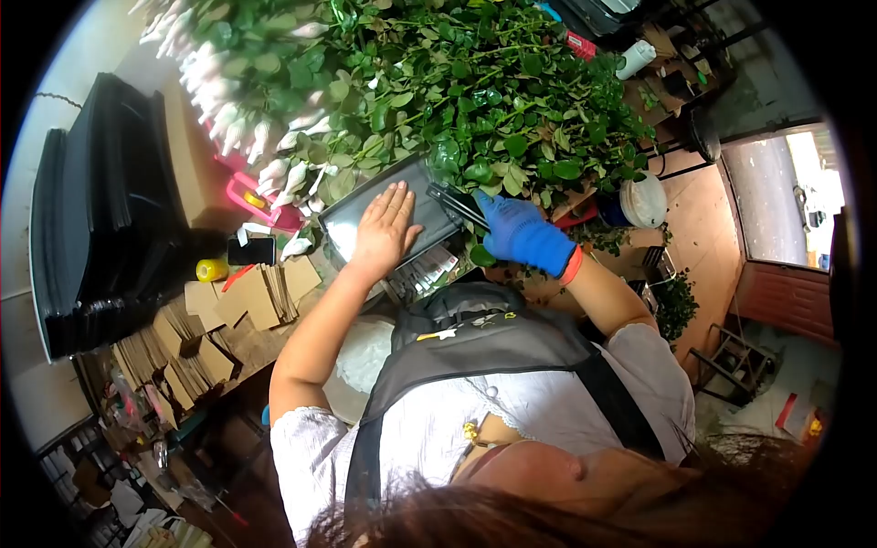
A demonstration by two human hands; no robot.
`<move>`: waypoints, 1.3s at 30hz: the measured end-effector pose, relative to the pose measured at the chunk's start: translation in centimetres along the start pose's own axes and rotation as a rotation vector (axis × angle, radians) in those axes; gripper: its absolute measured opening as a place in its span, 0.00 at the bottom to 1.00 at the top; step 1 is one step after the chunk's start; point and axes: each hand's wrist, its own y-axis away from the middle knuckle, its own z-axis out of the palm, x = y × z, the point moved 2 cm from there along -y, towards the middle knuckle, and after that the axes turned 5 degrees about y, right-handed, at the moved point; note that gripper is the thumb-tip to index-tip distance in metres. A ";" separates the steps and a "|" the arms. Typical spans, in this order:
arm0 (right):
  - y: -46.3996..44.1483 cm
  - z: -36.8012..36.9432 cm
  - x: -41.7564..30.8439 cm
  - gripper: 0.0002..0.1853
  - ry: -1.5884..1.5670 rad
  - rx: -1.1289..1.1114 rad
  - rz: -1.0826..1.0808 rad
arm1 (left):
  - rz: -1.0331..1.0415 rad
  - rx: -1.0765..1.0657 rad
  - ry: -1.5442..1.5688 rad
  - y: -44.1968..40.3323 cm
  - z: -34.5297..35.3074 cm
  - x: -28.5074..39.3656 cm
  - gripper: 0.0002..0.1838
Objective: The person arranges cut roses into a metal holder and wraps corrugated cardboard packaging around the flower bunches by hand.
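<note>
My bare left hand (387, 226) lies flat on a grey tray-like board (352, 215), its fingers stretched out and pointing at the plants. On my right hand (519, 233) is a blue glove with an orange cuff. Its fingers are closed around a dark, narrow tool (462, 206), whose exact kind I cannot make out. Just beyond both hands is a big pile of leafy green flower stems (493, 100). Their buds (233, 128), at the left end, are covered in white or pale pink sleeves.
Folded cardboard pieces (260, 300), yellow tape (212, 269), a black phone-like object (251, 250) and a pink plastic holder (265, 203) lie left. Black crates or sheets (119, 201) stand behind. A white bucket (643, 199) and metal frame (735, 361) are right.
</note>
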 end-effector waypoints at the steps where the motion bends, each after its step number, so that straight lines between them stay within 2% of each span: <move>1: -0.5 0.0 0.7 0.40 -0.111 -0.050 -0.030 | 0.003 -0.005 0.021 0.0 -0.2 0.0 0.30; 3: -1.4 0.2 2.8 0.40 -0.333 -0.148 -0.087 | 0.009 -0.014 0.055 0.1 -0.5 0.1 0.29; 4: -1.6 1.1 3.2 0.39 -0.460 -0.086 -0.137 | 0.012 -0.017 0.067 0.0 -0.7 0.1 0.29; 13: -1.7 3.1 1.5 0.27 -0.242 0.042 -0.016 | 0.032 0.010 0.067 -0.2 -0.9 0.0 0.27; 16: -1.1 1.7 2.1 0.28 -0.275 0.082 -0.072 | 0.038 0.062 0.100 0.0 -1.3 0.2 0.27; 19: 1.0 -1.2 1.7 0.29 -0.172 0.425 -0.072 | -0.290 0.146 0.623 1.6 -2.2 2.2 0.26; 20: 2.0 -2.0 0.9 0.33 -0.227 0.376 0.023 | -0.478 0.234 1.011 2.7 -1.4 3.1 0.26; 21: 3.0 -3.0 -0.7 0.35 -0.328 0.397 0.003 | -0.558 0.250 1.253 3.5 -2.0 4.6 0.36; 22: 3.5 -3.5 -2.4 0.37 -0.429 0.417 -0.017 | -0.517 0.301 1.363 4.1 -2.4 5.9 0.41; 23: 3.4 -3.6 -4.1 0.35 -0.565 0.492 -0.280 | -0.476 0.356 1.473 4.7 -2.6 6.9 0.47; 24: 3.2 -3.8 -5.7 0.32 -0.736 0.290 -0.407 | -0.510 0.333 1.671 5.1 -2.7 7.5 0.52; 25: 3.1 -4.1 -7.1 0.28 -0.902 0.080 -0.532 | -0.524 0.452 1.814 4.7 -4.2 8.6 0.47; 27: 1.6 -3.4 -7.7 0.21 -0.989 0.084 -0.491 | -0.680 0.639 1.706 7.4 -3.3 6.7 0.40; 28: -0.1 -2.3 -7.4 0.20 -1.085 0.210 -0.421 | -0.753 0.720 1.659 8.2 -4.3 6.3 0.36; 29: -2.0 -1.0 -6.7 0.19 -1.253 0.242 -0.339 | -0.735 0.783 1.559 9.7 -4.2 5.5 0.36; 30: -3.5 0.3 -4.8 0.21 -1.193 0.268 -0.306 | -0.770 0.774 1.322 11.5 -3.1 4.1 0.36; 31: -4.6 2.4 -2.9 0.25 -1.356 0.177 -0.087 | -0.803 0.756 1.085 13.2 -2.6 2.7 0.36; 32: -5.4 4.2 -1.2 0.29 -1.472 0.308 -0.149 | -1.036 0.524 0.873 14.1 -3.5 1.8 0.37; 33: -5.5 4.8 -0.3 0.31 -1.400 0.346 -0.054 | -0.975 0.487 0.527 15.4 -2.0 -0.1 0.39; 35: -5.4 4.7 -0.3 0.31 -1.173 0.527 -0.120 | -0.921 0.253 0.312 17.3 -0.9 -2.5 0.40; 37: -3.4 2.5 -3.2 0.32 -1.119 0.581 -0.076 | -0.937 0.032 0.251 18.4 0.5 -4.4 0.39; 39: -2.4 1.8 -5.1 0.33 -1.079 0.586 -0.102 | -0.798 0.009 0.131 18.8 1.8 -5.8 0.36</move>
